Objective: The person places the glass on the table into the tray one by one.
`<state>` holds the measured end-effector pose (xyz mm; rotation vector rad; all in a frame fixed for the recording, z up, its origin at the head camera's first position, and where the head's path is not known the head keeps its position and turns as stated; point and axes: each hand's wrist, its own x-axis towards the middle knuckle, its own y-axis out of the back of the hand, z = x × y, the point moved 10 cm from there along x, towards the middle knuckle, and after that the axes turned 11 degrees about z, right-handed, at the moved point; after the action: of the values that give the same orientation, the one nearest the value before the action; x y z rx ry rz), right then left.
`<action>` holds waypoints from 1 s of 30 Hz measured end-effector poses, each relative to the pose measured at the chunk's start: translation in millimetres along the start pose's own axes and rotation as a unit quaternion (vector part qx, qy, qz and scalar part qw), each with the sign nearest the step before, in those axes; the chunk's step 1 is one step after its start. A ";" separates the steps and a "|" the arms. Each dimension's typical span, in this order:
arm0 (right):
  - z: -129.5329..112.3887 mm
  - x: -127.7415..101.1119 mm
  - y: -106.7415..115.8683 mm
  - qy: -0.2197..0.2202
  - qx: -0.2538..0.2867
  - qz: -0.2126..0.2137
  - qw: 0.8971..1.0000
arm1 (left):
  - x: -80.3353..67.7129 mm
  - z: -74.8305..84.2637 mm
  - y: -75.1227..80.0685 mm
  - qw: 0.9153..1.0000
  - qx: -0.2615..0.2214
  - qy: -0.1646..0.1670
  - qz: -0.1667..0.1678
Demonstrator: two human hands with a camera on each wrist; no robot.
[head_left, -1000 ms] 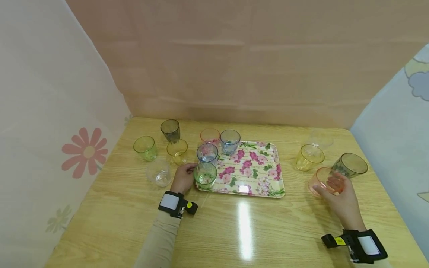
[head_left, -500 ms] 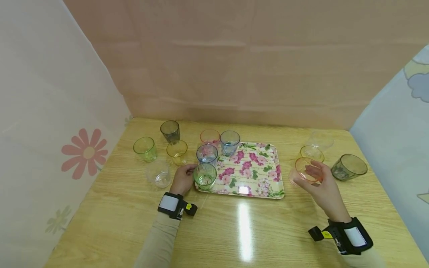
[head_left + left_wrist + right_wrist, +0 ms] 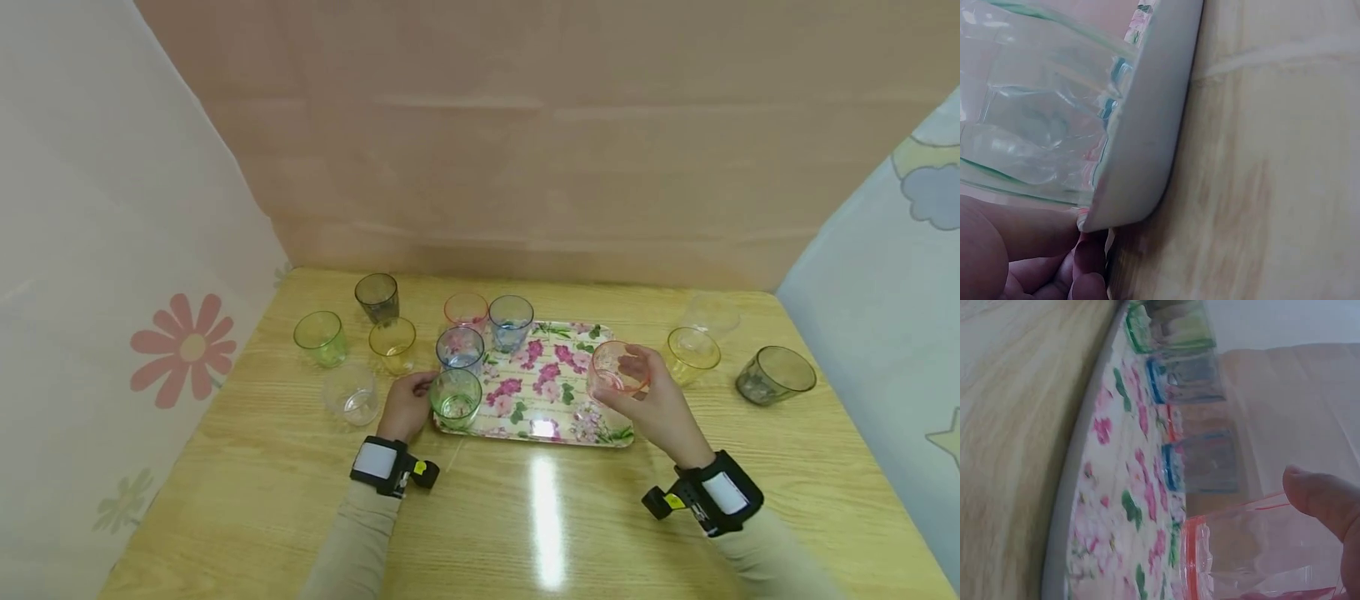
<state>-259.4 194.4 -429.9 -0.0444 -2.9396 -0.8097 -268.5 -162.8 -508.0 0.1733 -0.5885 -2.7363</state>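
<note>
Over the tray's (image 3: 558, 392) front edge, pink cup (image 3: 617, 371) gripped in right hand (image 3: 656, 408), half hidden; left hand (image 3: 407, 406) curled round green cup (image 3: 456, 397), fingertips out of sight.

Home-like tabletop: wooden table (image 3: 525, 533), floral tray (image 3: 558, 392), flower-print curtains (image 3: 112, 275)

A light wooden table (image 3: 225, 500), marked near its front edge by a bright glare of overhead light (image 3: 549, 508), is enclosed by a plain peach backdrop (image 3: 525, 142) at the far side, a flower-printed white sheet (image 3: 112, 250) on the left and a cloud-printed pale blue sheet (image 3: 892, 250) on the right.
</note>
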 end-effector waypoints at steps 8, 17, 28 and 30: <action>-14.5 9.3 -37.3 0.020 -0.008 -0.029 0.999 | -0.1 -0.9 -0.6 1.000 -0.003 -0.001 -0.001; -25.7 22.1 -72.6 0.018 -0.023 -0.044 0.999 | 0.6 -2.0 -0.6 1.000 -0.001 -0.002 0.001; -24.9 33.1 -105.9 -0.013 -0.005 -0.051 0.999 | 1.0 -2.2 -0.7 1.000 0.003 0.002 0.000; -25.4 33.9 -110.7 -0.011 -0.008 -0.051 0.999 | 1.2 -2.3 -0.7 1.000 0.002 0.000 -0.001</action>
<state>-296.9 86.4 -461.4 0.0983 -2.9780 -0.8509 -269.4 -163.4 -510.5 0.1751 -0.5946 -2.7363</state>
